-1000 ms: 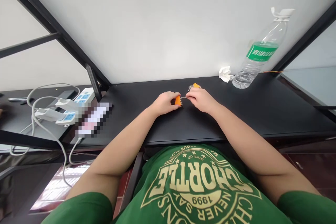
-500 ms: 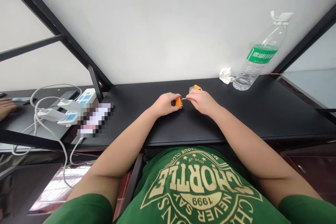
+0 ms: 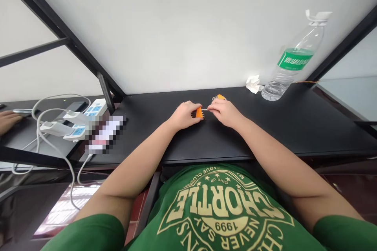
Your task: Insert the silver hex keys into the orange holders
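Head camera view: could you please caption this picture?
Bare left hand grips a small orange piece; right hand pinches a thin metal wire over a black desk.

a shared workroom, office-like, with bench-style desks

a black-topped desk (image 3: 265, 135) on a black steel frame (image 3: 44, 11) holds a small orange pinned part (image 3: 199, 112), a clear plastic water bottle with a green label (image 3: 294, 62), and white power strips (image 3: 96, 108); another person's hand (image 3: 7, 121) rests at the next desk.

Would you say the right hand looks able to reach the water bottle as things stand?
Likely yes: the right hand is fairly near the plastic water bottle, with only a crumpled tissue beside that route. It would first release the thin metal piece it pinches.
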Demonstrator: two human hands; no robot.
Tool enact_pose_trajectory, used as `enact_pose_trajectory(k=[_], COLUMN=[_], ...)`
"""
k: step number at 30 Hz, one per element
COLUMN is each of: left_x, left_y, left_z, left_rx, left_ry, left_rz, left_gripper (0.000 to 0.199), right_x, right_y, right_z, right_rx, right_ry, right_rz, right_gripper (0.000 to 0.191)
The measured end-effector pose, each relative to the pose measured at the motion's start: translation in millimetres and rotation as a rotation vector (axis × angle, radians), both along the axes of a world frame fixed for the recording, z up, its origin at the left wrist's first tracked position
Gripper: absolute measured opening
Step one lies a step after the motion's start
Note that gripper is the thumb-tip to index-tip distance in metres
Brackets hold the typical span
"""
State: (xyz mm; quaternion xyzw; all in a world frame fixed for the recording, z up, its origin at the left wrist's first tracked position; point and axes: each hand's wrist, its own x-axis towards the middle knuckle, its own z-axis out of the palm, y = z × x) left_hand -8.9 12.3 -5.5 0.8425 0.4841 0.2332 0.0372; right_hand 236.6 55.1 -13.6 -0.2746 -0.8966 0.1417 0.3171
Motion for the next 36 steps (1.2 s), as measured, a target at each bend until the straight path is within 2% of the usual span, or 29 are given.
enact_pose_trajectory(k=[7,10,12,15,18,21,23,27,29,36], left_x=[10,16,18,17,14,12,10,1,-6,-12], left_y=[-7,-10,-10,-9,-8,-7,-6,-4,-1,4], left_z=[9.7,11.9,12.5,12.1,10.5,9.2,9.1,8.8,7.3,2.2], left_rx=[0.009,-0.005,-0.012,-0.022,-0.007,0.01,0.012,-0.014,-0.046,-0.132], left_ry=[0.163,0.167,0.148,0.108,0.066,0.036,0.028,-0.01,-0.03,-0.062], left_rz=[0.022,-0.005,-0.027,-0.058,-0.057,-0.058,-0.064,-0.005,0.039,0.062], left_gripper=[0.043,0.032,0.027,0.028,0.032,0.034,0.038,0.048,0.049,0.052], right_x=[-5,-11,-15,-20,-22,-21,-17,-5,-1,-5], right_y=[-11,-15,-13,-8,-3,1,4,14,19,23], right_z=[5.3,5.9,4.3,0.2,-3.5,-3.9,-2.6,-2.8,-6.3,-12.9], right_rx=[0.02,-0.074,-0.222,-0.599,-0.94,-1.042,-0.953,-0.441,-0.262,-0.136], right_ry=[-0.177,-0.088,0.052,0.285,0.43,0.439,0.373,0.11,-0.015,-0.268], right_rz=[0.001,0.042,0.051,0.07,0.113,0.134,0.111,-0.079,-0.149,-0.199], right_gripper=[0.031,0.026,0.018,0.011,0.015,0.023,0.024,0.013,0.01,0.023])
